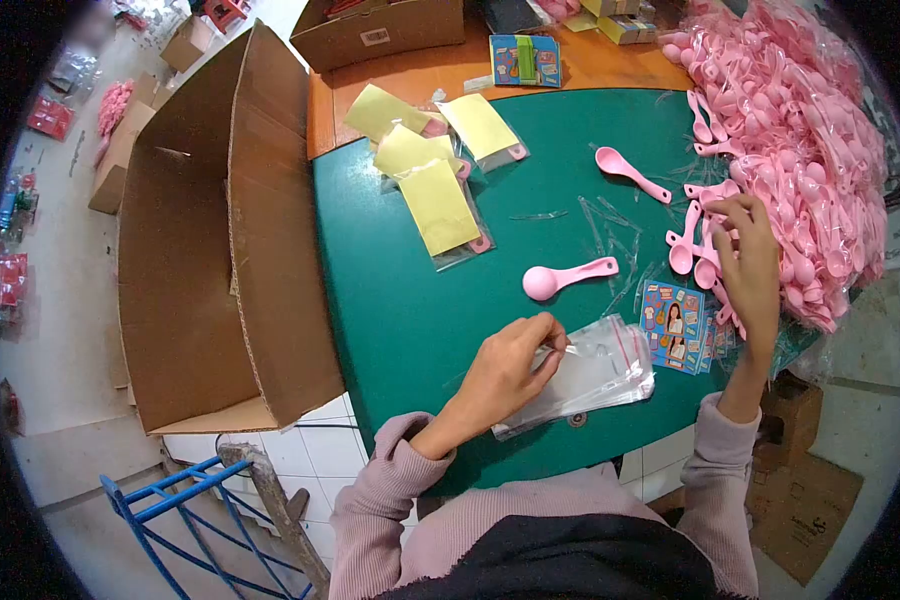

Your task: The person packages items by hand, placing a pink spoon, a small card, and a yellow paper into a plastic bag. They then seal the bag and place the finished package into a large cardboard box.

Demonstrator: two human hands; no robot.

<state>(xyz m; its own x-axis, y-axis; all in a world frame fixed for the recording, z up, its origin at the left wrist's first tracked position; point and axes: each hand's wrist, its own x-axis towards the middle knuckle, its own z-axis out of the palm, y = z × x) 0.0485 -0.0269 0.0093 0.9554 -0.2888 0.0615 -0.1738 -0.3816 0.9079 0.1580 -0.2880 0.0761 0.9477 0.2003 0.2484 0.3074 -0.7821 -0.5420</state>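
My left hand (pixel 515 365) is at the left end of a stack of clear plastic bags (pixel 600 372), its fingers curled and pinched together. Whatever is between those fingertips, if anything, I cannot make out. Over the loose pink spoons (pixel 682 250) at the right is my right hand (pixel 750 260), thumb and fingers apart. One pink spoon (pixel 570 277) lies bowl-left above the bags, and another spoon (pixel 632 174) rests farther back. Blue printed cards (pixel 673 325) with a person's picture lie beside the bags, below the right hand.
Clear-wrapped pink spoons (pixel 810 150) form a large heap on the right. Bagged packs with yellow cards (pixel 437 210) lie at the back left of the green table (pixel 370 290). A tall cardboard box (pixel 280 220) stands left, near a blue metal frame (pixel 185 500).
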